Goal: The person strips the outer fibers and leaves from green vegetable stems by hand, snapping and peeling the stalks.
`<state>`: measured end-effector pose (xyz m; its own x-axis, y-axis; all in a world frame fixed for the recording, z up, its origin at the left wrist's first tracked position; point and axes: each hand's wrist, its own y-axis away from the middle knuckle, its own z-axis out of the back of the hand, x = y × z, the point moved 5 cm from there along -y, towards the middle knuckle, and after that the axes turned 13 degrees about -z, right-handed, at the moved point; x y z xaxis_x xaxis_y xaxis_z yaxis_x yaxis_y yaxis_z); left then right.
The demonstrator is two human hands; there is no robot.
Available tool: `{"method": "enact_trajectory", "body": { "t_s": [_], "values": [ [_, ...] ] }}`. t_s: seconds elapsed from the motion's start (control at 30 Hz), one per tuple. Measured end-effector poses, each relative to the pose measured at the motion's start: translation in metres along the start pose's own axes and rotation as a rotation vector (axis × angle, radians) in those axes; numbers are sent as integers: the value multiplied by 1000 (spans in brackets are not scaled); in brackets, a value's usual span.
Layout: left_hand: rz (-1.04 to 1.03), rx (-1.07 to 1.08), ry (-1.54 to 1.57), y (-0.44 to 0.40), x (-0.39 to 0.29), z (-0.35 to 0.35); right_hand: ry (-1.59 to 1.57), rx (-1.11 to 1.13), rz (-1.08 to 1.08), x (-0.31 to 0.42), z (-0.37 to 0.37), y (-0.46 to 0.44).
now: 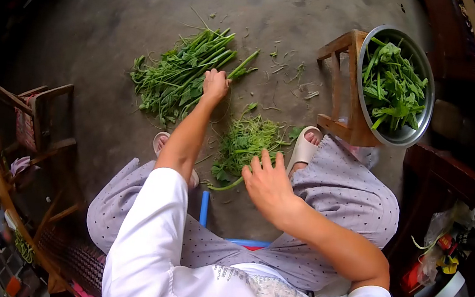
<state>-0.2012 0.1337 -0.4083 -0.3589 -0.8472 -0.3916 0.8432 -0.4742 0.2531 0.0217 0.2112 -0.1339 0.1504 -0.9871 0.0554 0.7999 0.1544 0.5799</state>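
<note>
A large bundle of leafy green vine stems (168, 81) lies on the floor ahead of me. My left hand (216, 86) is closed around a green stem at the bundle's right side, where cut ends point to the upper right. Nearer to me is a smaller, looser heap of thin tendrils and leaf scraps (247, 141). Just over this heap's near edge, my right hand (269, 183) has its fingers spread, holding nothing that I can see. A single pale green stem (226, 187) sticks out of the heap towards me, left of the right hand's fingers.
On the right, a metal basin (427, 108) of leafy greens (394, 88) rests on a wooden stool (345, 72). Stray trimmings (299, 75) dot the concrete floor (305, 12). A wooden chair (36, 111) stands at left. My sandalled foot (305, 149) is beside the heap.
</note>
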Motion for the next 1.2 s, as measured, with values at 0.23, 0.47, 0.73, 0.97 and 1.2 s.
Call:
{"method": "enact_trajectory", "body": {
  "t_s": [0.23,0.47,0.73,0.97,1.2],
  "values": [
    [-324,93,993,50,-50,156,-299,-413,-153,-36,62,-10],
    [-139,-12,1307,160,-129,305,-1009,-519,-18,-52,133,4],
    [-141,-201,1437,250,-155,340,-1614,23,387,0,135,53],
    [-320,-236,1465,280,-160,339,-1530,-265,366,1,145,76],
    [-428,-274,1547,280,-157,339,-1314,-552,277,9,167,88]
  ]
}}
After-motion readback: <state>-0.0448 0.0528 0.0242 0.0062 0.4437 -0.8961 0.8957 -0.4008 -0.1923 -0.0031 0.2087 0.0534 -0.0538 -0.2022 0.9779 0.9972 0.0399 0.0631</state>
